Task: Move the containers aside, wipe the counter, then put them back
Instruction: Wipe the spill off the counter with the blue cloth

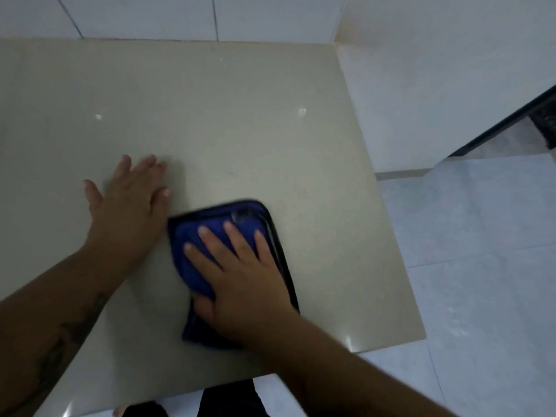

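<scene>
We see a counter [225, 100] under the cloth: beige, glossy, faintly speckled, with a few bright light spots. Its square corner sits front-right of the cloth.

Wall [144, 16] beyond the cloth: large pale tiles with thin dark joints, turning a corner at far right.

Floor [481, 266] right of the cloth, lower down: pale grey tiles, shiny.

Black frame [496, 127] far right of the cloth, running diagonally. We cannot tell what it belongs to.

Dark trousers [231, 398] below the cloth, at the near counter edge.

Cloth [216, 219]: deep blue, folded to a rough rectangle with a dark hem along its far and right sides. It lies flat on the counter. Edges are blurred.

Right hand [249, 290] on top of the cloth, palm down, fingers straight and spread, pressing it to the surface. The thumb lies at the cloth's left edge.

Left hand [129, 212] just left of the cloth, flat on the bare counter, fingers straight and close together, thumb splayed outward, holding nothing. The forearm behind it carries a dark tattoo.
</scene>
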`<move>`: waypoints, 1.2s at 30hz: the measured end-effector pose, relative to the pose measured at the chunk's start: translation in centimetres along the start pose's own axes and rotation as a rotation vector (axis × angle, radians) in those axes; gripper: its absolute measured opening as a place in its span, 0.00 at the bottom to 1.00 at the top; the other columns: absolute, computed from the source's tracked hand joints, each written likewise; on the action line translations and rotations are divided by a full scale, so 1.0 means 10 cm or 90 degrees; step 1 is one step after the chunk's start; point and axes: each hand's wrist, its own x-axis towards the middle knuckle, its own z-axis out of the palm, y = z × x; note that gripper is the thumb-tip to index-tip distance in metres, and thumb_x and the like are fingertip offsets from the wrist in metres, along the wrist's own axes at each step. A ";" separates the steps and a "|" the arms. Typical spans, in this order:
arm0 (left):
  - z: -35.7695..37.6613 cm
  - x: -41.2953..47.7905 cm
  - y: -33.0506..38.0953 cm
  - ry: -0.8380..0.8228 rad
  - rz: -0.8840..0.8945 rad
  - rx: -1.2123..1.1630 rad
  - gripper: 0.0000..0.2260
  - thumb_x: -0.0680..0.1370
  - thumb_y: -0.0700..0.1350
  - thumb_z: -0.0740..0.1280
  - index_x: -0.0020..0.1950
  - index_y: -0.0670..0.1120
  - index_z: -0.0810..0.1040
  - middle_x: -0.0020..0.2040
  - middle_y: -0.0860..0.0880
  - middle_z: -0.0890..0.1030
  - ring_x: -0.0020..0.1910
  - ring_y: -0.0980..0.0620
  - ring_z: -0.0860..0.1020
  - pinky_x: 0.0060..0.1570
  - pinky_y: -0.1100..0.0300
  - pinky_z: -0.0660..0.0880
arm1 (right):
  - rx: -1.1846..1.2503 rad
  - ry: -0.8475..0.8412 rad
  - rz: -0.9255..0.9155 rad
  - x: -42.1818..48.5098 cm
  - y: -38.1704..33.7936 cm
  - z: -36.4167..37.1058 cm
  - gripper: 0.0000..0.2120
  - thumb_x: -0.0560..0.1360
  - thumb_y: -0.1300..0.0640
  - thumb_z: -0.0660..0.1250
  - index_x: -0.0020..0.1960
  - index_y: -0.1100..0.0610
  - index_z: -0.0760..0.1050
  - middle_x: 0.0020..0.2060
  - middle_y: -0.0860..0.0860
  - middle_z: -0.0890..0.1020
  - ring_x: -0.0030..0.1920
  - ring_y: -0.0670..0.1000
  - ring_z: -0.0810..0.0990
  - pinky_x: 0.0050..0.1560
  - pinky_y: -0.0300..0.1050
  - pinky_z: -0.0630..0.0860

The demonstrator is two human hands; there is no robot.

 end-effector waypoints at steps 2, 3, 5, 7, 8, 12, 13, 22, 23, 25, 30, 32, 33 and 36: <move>-0.07 0.09 -0.16 0.013 -0.041 0.015 0.21 0.82 0.51 0.54 0.76 0.51 0.61 0.77 0.52 0.60 0.78 0.49 0.50 0.70 0.33 0.42 | -0.044 0.005 -0.027 0.55 0.27 -0.13 0.31 0.73 0.38 0.51 0.75 0.43 0.60 0.77 0.46 0.60 0.77 0.55 0.54 0.72 0.64 0.47; -0.10 0.13 -0.24 0.014 -0.051 0.032 0.21 0.82 0.51 0.54 0.76 0.51 0.61 0.77 0.52 0.61 0.78 0.49 0.51 0.70 0.33 0.42 | -0.072 0.010 -0.004 0.81 0.47 -0.21 0.31 0.74 0.38 0.51 0.75 0.42 0.59 0.77 0.46 0.59 0.77 0.55 0.55 0.73 0.64 0.48; -0.14 0.22 -0.36 0.009 -0.062 0.062 0.21 0.82 0.52 0.54 0.76 0.50 0.61 0.77 0.52 0.61 0.78 0.48 0.51 0.69 0.32 0.43 | -0.093 0.017 0.090 1.18 0.91 -0.38 0.30 0.75 0.38 0.53 0.76 0.41 0.55 0.78 0.44 0.56 0.77 0.54 0.52 0.73 0.63 0.48; -0.16 0.32 -0.45 0.006 -0.075 0.083 0.22 0.82 0.53 0.53 0.76 0.50 0.62 0.77 0.52 0.61 0.78 0.48 0.52 0.69 0.32 0.44 | -0.069 0.041 0.203 1.35 1.28 -0.51 0.30 0.77 0.38 0.52 0.77 0.40 0.51 0.78 0.43 0.52 0.78 0.53 0.49 0.74 0.62 0.45; -0.17 0.39 -0.49 0.009 -0.084 0.088 0.22 0.82 0.53 0.53 0.75 0.50 0.62 0.77 0.52 0.61 0.77 0.48 0.52 0.70 0.32 0.44 | -0.054 0.049 0.254 1.38 1.36 -0.54 0.30 0.77 0.38 0.50 0.77 0.40 0.49 0.78 0.44 0.50 0.78 0.53 0.47 0.74 0.62 0.44; -0.19 0.73 -0.58 0.029 -0.127 0.070 0.22 0.82 0.54 0.52 0.75 0.49 0.61 0.77 0.52 0.60 0.77 0.48 0.53 0.69 0.32 0.47 | -0.055 0.049 0.286 1.55 0.90 -0.44 0.32 0.76 0.38 0.49 0.78 0.43 0.46 0.79 0.45 0.45 0.78 0.56 0.42 0.73 0.65 0.40; -0.18 0.80 -0.59 0.034 -0.141 0.064 0.23 0.82 0.55 0.52 0.76 0.49 0.60 0.77 0.52 0.60 0.77 0.48 0.52 0.70 0.32 0.47 | -0.059 0.054 0.235 1.65 0.72 -0.40 0.33 0.76 0.38 0.50 0.78 0.43 0.47 0.79 0.45 0.45 0.78 0.56 0.42 0.73 0.65 0.40; -0.11 0.87 -0.64 0.055 -0.157 0.042 0.26 0.82 0.57 0.47 0.79 0.50 0.51 0.79 0.51 0.53 0.78 0.51 0.47 0.74 0.41 0.44 | -0.037 0.007 0.001 3.20 0.62 -0.53 0.29 0.77 0.39 0.51 0.77 0.40 0.51 0.78 0.42 0.50 0.78 0.53 0.46 0.73 0.62 0.41; -0.11 0.88 -0.64 0.053 -0.156 0.046 0.26 0.82 0.57 0.47 0.79 0.50 0.52 0.79 0.51 0.53 0.78 0.50 0.48 0.74 0.41 0.44 | -0.041 0.020 0.032 3.32 0.76 -0.59 0.29 0.77 0.39 0.51 0.77 0.40 0.52 0.78 0.42 0.50 0.78 0.53 0.47 0.73 0.63 0.43; -0.10 0.89 -0.63 0.053 -0.159 0.063 0.26 0.82 0.58 0.47 0.78 0.50 0.54 0.79 0.52 0.54 0.78 0.50 0.49 0.73 0.40 0.46 | -0.045 0.036 0.107 3.42 1.08 -0.70 0.29 0.77 0.38 0.50 0.77 0.41 0.52 0.78 0.43 0.51 0.78 0.54 0.48 0.73 0.64 0.44; -0.12 0.92 -0.64 0.030 -0.146 0.080 0.27 0.81 0.61 0.47 0.78 0.51 0.55 0.79 0.53 0.54 0.78 0.50 0.50 0.72 0.39 0.47 | -0.042 0.062 0.242 2.93 1.71 -0.80 0.29 0.77 0.38 0.49 0.77 0.41 0.51 0.78 0.45 0.51 0.77 0.56 0.48 0.74 0.64 0.44; -0.13 0.92 -0.65 0.035 -0.143 0.076 0.28 0.80 0.61 0.48 0.78 0.51 0.56 0.79 0.53 0.55 0.78 0.49 0.51 0.72 0.38 0.47 | -0.025 0.066 0.285 2.56 1.89 -0.82 0.28 0.78 0.39 0.49 0.77 0.40 0.51 0.78 0.45 0.51 0.77 0.57 0.47 0.73 0.64 0.44; -0.12 0.93 -0.66 0.036 -0.140 0.072 0.28 0.80 0.61 0.49 0.78 0.50 0.56 0.79 0.53 0.56 0.77 0.49 0.51 0.72 0.38 0.47 | -0.015 0.065 0.293 2.33 1.96 -0.83 0.28 0.78 0.40 0.49 0.77 0.40 0.51 0.78 0.45 0.51 0.77 0.57 0.48 0.73 0.64 0.44; -0.10 0.91 -0.70 0.033 -0.124 0.071 0.28 0.80 0.62 0.48 0.77 0.51 0.57 0.78 0.53 0.57 0.77 0.49 0.52 0.72 0.37 0.46 | 0.029 0.067 0.271 1.60 1.99 -0.78 0.28 0.76 0.44 0.47 0.76 0.39 0.55 0.78 0.45 0.55 0.77 0.56 0.50 0.73 0.63 0.46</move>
